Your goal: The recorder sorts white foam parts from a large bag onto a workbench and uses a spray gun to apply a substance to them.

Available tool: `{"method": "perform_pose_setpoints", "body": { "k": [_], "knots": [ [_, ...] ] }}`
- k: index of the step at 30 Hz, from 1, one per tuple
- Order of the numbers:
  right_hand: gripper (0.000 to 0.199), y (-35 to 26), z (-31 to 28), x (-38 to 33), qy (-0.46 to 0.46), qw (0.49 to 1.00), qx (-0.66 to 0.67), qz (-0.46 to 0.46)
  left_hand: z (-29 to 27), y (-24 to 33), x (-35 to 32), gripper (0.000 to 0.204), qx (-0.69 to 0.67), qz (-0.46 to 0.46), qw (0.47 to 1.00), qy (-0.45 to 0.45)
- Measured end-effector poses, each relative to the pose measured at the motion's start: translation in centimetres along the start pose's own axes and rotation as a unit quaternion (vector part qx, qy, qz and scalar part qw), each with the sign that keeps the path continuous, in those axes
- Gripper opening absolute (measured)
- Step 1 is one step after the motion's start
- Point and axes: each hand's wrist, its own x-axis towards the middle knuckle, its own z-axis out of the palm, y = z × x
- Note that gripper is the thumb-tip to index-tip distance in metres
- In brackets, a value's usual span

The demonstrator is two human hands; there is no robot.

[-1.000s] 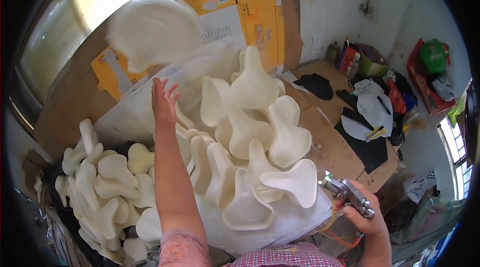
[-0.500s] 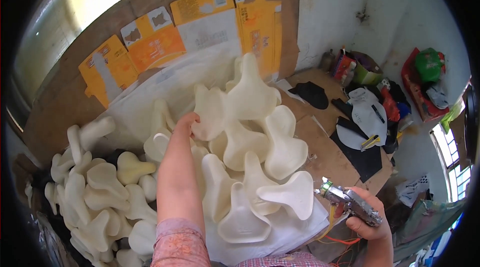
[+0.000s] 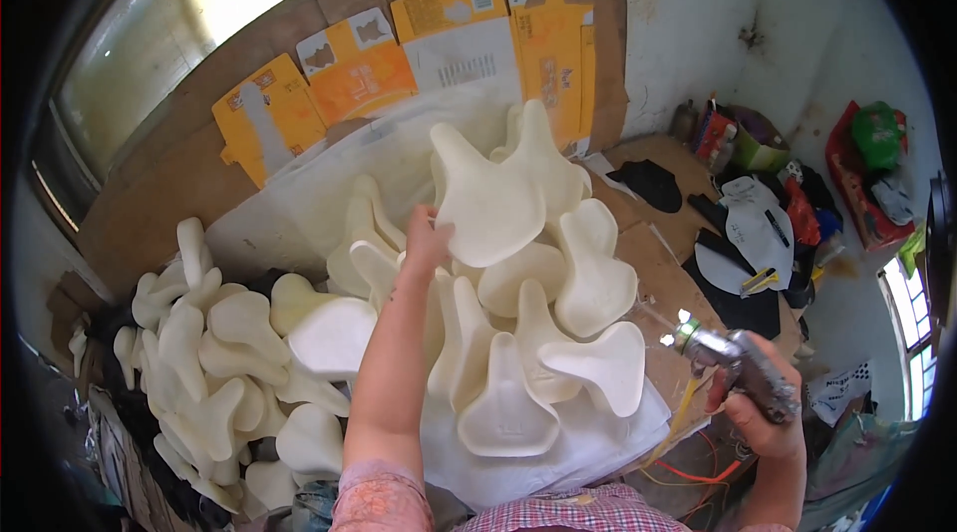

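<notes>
Your nearer left hand point(image 3: 429, 239) pinches the left edge of the cream saddle-shaped piece point(image 3: 493, 201) just to its right, narrow end pointing away-left, while your right hand point(image 3: 766, 429) grips the spray gun point(image 3: 740, 362).

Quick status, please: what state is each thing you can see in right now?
Left hand: closed on a pad's edge
Held pad: tilted, smooth side showing
Right hand: wrapped around the spray gun
Spray gun: nozzle toward the pads; spraying or not, cannot tell
Left pile of pads: loosely heaped
Yellow cutter: lying down; blade unclear
Yellow cartons: flattened
</notes>
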Motion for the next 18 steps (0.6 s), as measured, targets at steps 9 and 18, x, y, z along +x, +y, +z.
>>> {"method": "perform_pose_setpoints", "body": {
  "k": [9,18],
  "knots": [
    [0.071,1.7,0.1,-3.6,0.001,0.996,0.075,-0.041,-10.6,-0.4,-8.1,0.052,-0.214,0.074,0.967,0.117],
    [0.06,4.3,2.7,-5.6,-0.1,0.989,0.107,0.011,-29.6,-32.0,-20.0,0.043,-0.048,-0.287,0.885,0.364]
  ]
}}
